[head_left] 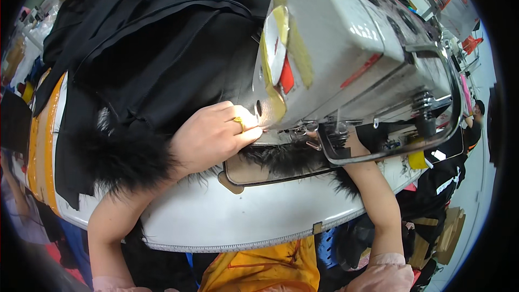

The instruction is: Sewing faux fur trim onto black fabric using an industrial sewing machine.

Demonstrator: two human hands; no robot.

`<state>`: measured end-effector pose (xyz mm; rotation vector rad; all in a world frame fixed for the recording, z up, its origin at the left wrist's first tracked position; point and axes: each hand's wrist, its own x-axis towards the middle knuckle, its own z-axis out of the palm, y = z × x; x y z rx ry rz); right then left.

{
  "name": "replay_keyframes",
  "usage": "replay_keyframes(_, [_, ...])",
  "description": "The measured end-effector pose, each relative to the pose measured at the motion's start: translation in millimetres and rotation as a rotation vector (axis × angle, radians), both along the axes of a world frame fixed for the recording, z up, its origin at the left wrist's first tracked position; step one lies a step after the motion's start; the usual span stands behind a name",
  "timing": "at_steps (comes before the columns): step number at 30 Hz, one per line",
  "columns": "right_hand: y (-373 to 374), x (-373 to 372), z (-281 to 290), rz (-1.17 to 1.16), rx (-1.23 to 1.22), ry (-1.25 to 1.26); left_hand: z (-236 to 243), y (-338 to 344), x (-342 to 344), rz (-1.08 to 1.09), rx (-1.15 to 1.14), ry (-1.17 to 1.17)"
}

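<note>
A white industrial sewing machine [346, 38] fills the upper right, with yellow tape and red marks on it. My left hand [215, 136], wearing a yellow ring, is curled beside the lit needle area, its fingertips pressed together; what they grip is hidden. Black fabric with a long seam [146, 65] spreads behind that hand. Black feathery trim [130, 162] lies by my left wrist, and more [281, 157] runs beneath the presser area toward my right arm. My right hand [351, 140] reaches under the machine at the right, mostly hidden behind a metal frame, so its fingers are unclear.
A curved white table [232, 224] has a measuring tape along its front edge and orange tape at the left. Yellow-orange cloth [259, 267] hangs below it. Cardboard [448, 232] and dark garments sit at the right. Other people show in part at far left [21, 200] and far right [474, 121].
</note>
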<state>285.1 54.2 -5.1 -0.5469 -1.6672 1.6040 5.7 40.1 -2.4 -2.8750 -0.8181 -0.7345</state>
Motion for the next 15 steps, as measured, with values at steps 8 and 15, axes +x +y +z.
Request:
replay_keyframes(8, [12.4, 11.7, -24.5, -0.184, 0.873, -0.952, -1.3, -1.6, 1.8, 0.031, -0.012, -0.039])
replay_keyframes(15, [-3.8, 16.8, -5.3, -0.229, 1.299, -1.114, 15.7, -6.1, -3.0, 0.077, 0.100, 0.030])
